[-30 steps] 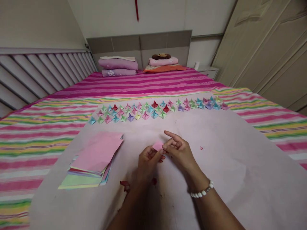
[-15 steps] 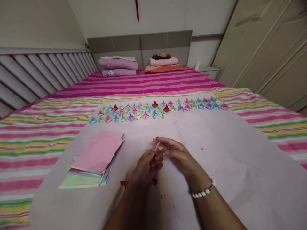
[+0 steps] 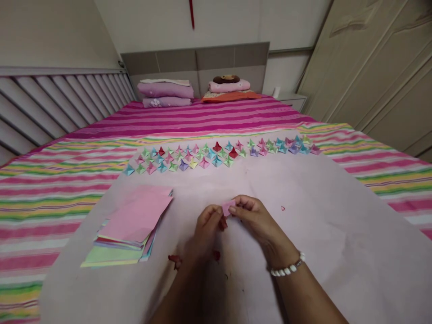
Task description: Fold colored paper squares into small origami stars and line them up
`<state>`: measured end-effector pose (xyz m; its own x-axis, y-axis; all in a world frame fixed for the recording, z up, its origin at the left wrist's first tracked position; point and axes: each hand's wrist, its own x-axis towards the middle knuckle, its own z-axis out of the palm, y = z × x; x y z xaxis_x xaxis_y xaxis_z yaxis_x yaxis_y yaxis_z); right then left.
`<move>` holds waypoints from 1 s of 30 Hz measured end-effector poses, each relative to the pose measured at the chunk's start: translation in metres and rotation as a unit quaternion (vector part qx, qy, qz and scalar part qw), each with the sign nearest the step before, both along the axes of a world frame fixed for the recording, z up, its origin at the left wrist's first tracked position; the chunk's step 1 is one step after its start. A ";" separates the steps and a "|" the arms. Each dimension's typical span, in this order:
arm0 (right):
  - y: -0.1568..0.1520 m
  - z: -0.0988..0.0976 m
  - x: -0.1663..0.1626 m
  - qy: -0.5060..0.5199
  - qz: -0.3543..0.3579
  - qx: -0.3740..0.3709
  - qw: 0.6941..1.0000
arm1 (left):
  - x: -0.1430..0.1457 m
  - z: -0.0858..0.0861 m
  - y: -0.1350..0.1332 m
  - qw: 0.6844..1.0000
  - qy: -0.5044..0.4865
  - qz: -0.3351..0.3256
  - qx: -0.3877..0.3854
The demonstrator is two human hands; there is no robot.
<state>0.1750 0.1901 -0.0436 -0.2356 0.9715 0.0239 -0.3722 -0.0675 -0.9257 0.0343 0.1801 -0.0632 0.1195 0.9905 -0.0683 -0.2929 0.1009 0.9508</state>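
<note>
A small pink piece of paper (image 3: 228, 207) is held between my two hands, above the pale board. My left hand (image 3: 208, 225) pinches its left edge between thumb and fingers. At its right edge, my right hand (image 3: 251, 213) grips it with the thumb in front; a white beaded bracelet circles that wrist. Fingers cover part of the paper, so any folds there are hidden. Red paper scraps (image 3: 174, 260) lie beside and beneath my left forearm.
A stack of coloured paper sheets (image 3: 138, 213), pink on top, sits to the left. Rows of small folded paper shapes (image 3: 204, 162) line the far side of the pale board (image 3: 320, 252). Striped bedding (image 3: 40, 198) surrounds it, with folded bedding (image 3: 167, 89) by the headboard.
My right hand has closed its fingers on the pink paper, which has turned from edge-on to show its flat face. My left hand keeps its hold on it.
</note>
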 end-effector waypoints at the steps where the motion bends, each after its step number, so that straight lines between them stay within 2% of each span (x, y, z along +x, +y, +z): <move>1: 0.000 0.000 0.000 -0.006 -0.015 -0.006 1.000 | -0.001 -0.002 0.001 0.999 0.019 0.038 0.021; 3: 0.000 0.000 0.001 -0.021 -0.023 -0.018 0.999 | -0.003 -0.003 0.002 0.996 0.027 0.079 0.037; 4: 0.000 0.000 0.001 -0.027 -0.017 -0.022 0.999 | -0.004 -0.003 0.002 0.996 0.025 0.079 0.037; 8: 0.001 -0.001 0.000 -0.037 -0.013 -0.032 0.999 | -0.003 0.002 0.000 0.998 0.037 0.043 0.036; 12: 0.001 -0.001 -0.001 -0.032 -0.029 -0.032 0.999 | -0.003 0.002 0.000 0.998 0.019 0.051 0.027; 18: 0.000 0.001 -0.002 -0.036 -0.013 -0.011 0.999 | -0.003 0.001 0.001 0.999 0.001 0.038 0.026; 23: 0.001 -0.002 -0.002 -0.027 -0.044 -0.023 0.998 | -0.003 0.005 0.000 0.999 0.034 0.024 0.033; 30: 0.000 -0.002 -0.006 0.010 -0.051 -0.045 0.998 | -0.002 0.003 0.000 0.999 0.025 0.012 0.038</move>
